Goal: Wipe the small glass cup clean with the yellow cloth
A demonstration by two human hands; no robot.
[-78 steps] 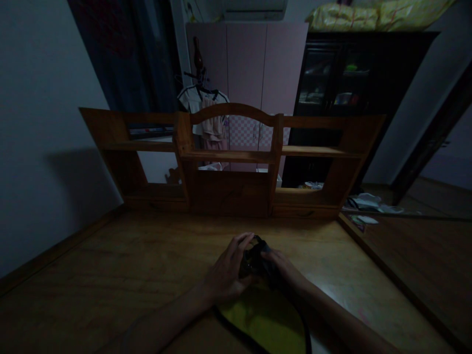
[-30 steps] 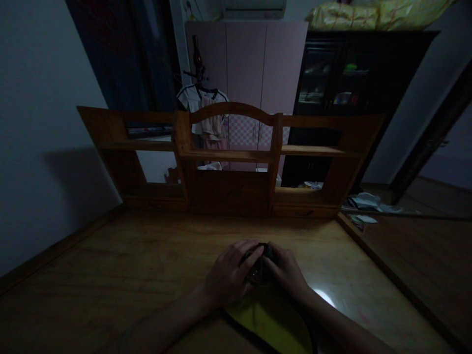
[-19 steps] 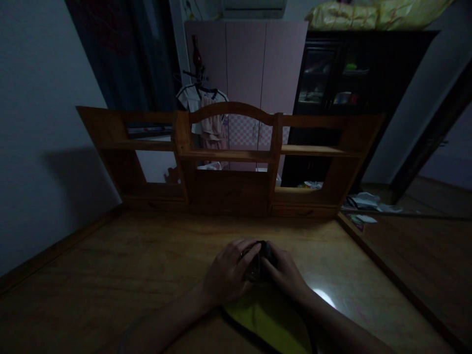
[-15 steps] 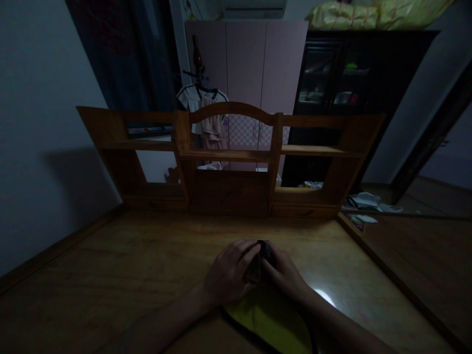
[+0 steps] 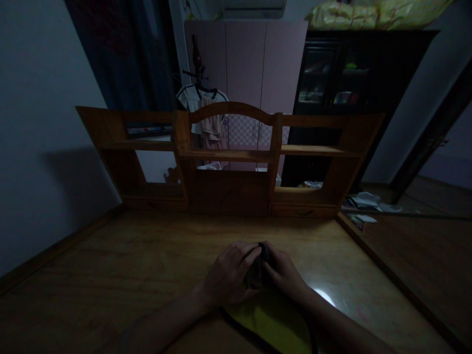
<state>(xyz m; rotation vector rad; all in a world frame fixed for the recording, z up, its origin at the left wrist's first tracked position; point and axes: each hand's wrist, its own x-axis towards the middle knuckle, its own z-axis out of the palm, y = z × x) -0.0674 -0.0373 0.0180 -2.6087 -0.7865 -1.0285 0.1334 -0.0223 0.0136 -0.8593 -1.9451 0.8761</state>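
Observation:
Low in the middle of the view, my left hand (image 5: 234,268) is closed, its fingers bent over a dark, fabric-like piece (image 5: 254,278). My right hand (image 5: 285,270) grips the same dark piece from the other side, thumb toward me. Just below both hands lies a yellow-green, cloth-like item (image 5: 271,319) with a dark edging, partly covered by my wrists. Whether the dark piece is joined to the yellow item cannot be made out in the dim light.
The wooden tabletop (image 5: 147,255) extends around my hands. A wooden shelf unit (image 5: 230,155) stands along its far edge, and a wall (image 5: 44,147) rises at the left. Beyond are a pink wardrobe (image 5: 245,69), hanging clothes (image 5: 206,108) and a dark cabinet (image 5: 368,88).
My fingers have shifted slightly on the dark piece, and my left hand is a little lower. The yellow-green item stays in about the same place.

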